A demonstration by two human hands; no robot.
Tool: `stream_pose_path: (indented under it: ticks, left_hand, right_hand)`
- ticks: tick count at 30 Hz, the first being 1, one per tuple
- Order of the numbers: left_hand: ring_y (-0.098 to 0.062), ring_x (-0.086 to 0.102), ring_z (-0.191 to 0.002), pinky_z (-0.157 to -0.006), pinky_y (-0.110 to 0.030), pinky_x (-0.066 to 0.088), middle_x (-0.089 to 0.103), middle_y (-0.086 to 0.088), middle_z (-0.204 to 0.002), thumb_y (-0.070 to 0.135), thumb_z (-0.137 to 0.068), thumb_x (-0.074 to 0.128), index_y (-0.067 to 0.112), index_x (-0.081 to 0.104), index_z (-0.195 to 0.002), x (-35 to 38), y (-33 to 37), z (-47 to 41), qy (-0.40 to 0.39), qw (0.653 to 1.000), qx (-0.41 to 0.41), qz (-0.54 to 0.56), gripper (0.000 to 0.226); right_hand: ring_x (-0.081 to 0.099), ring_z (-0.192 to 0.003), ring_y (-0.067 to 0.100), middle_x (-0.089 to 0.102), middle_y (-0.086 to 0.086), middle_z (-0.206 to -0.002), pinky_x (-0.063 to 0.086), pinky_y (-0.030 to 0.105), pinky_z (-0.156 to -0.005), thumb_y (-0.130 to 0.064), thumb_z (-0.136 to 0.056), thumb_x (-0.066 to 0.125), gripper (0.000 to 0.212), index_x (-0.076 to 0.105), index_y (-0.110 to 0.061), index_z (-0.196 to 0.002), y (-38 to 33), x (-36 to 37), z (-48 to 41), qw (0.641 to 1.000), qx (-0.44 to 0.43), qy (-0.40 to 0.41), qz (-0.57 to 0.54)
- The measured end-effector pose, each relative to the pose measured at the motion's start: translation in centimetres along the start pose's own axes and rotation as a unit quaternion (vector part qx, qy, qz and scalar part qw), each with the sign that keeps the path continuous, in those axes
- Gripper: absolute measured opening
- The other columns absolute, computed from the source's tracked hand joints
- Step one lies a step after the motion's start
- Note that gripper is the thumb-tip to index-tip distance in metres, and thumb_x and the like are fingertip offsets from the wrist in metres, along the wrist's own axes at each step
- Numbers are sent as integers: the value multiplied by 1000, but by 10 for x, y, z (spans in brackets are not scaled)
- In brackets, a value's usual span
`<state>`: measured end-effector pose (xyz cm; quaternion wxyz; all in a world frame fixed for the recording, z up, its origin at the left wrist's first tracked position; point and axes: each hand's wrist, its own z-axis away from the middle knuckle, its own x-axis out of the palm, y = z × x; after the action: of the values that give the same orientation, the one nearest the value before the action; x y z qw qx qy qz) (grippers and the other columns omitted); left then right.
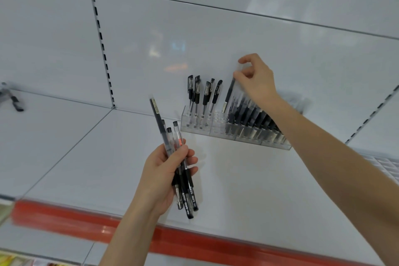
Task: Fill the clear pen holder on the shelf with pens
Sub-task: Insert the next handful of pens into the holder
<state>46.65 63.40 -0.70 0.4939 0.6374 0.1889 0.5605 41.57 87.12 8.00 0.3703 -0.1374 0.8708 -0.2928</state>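
Observation:
A clear pen holder point(195, 130) stands on the white shelf point(248, 190) against the back panel. Several black capped pens point(204, 95) stand in its left section, and its right section is packed with dark pens point(252, 117). My right hand point(255, 77) pinches the top end of a slim black pen point(228, 96), whose lower end sits in the holder's middle part. My left hand point(166, 170) grips a bundle of several pens point(178, 164) in front of the holder, one with red ink, and one long black pen sticks up highest.
A red price strip point(151, 231) runs along the shelf's front edge. Slotted uprights point(101, 43) divide the white back panels. A grey bracket-like object point(11, 98) juts in at the far left. A white grid tray point(384, 166) shows at the right edge.

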Motion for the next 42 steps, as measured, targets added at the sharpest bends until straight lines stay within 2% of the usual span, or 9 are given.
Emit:
stream_pose_path:
  ticks: [3,6,12,16,22,28,35,39,42]
  left_hand:
    - [-10,64,-56,-58,-26,58,65,-5,-68,6,-87,54,6,61,-95,0,1,-1,-3,1000,1,0,10]
    - [-10,64,-55,-58,-27,57,65,-4,-65,6,-87,54,6,61,-93,0,1,-2,-2,1000,-1,2,9]
    - [-11,64,-57,-57,-26,58,66,-4,-65,6,-88,54,7,62,-91,-3,0,-5,2,1000,-4,3,8]
    - [-12,65,-59,-58,-26,58,66,-3,-66,7,-88,54,8,62,-91,-4,0,-7,-3,1000,-9,-3,8]
    - [-11,65,-60,-61,-27,59,63,-6,-73,7,-88,55,6,62,-94,-3,-1,-8,4,1000,-12,0,10]
    - [-11,66,-62,-66,-29,59,62,-5,-74,6,-86,58,3,62,-97,-2,2,-12,7,1000,-3,4,13]
    - [-14,70,-66,-68,-32,58,65,-8,-76,5,-85,57,0,60,-103,2,2,-14,-2,1000,-7,23,19]
    - [-15,71,-69,-70,-33,58,66,-9,-77,5,-86,57,2,60,-99,2,3,-14,-1,1000,-9,28,13]
    - [-18,72,-74,-72,-35,58,70,-10,-78,6,-86,58,5,60,-91,2,3,-14,-2,1000,-6,30,6]
  right_hand:
    - [60,-74,22,60,-1,-75,51,35,-74,-17,-87,52,22,51,-16,-109,1,0,2,1000,-11,1,14]
    - [61,-77,23,59,-2,-72,51,38,-78,-18,-88,52,18,52,-15,-106,4,1,5,1000,-11,-7,24]
    - [63,-80,20,63,4,-85,51,30,-77,-18,-89,53,17,53,-13,-105,2,-1,2,1000,-17,23,-6]
    - [64,-73,20,62,6,-83,51,29,-75,-13,-87,55,12,56,-12,-99,3,-4,-2,999,-15,27,-27]
    - [58,-83,15,64,6,-92,47,21,-79,-13,-88,54,13,61,-6,-98,8,2,2,998,-38,-13,41]
    - [59,-89,18,67,6,-96,49,36,-86,-15,-88,52,15,64,-7,-94,7,1,-2,990,-45,-53,119]
    - [55,-81,14,65,6,-89,44,24,-76,-7,-84,54,8,62,-6,-85,3,2,-7,985,-53,-88,138]
    - [60,-89,22,68,9,-94,47,30,-82,-11,-86,52,14,64,-5,-89,4,7,-9,968,-74,-135,196]
    - [60,-96,21,69,9,-100,39,24,-85,-17,-90,51,21,67,-5,-95,1,4,-4,967,-81,-135,201]
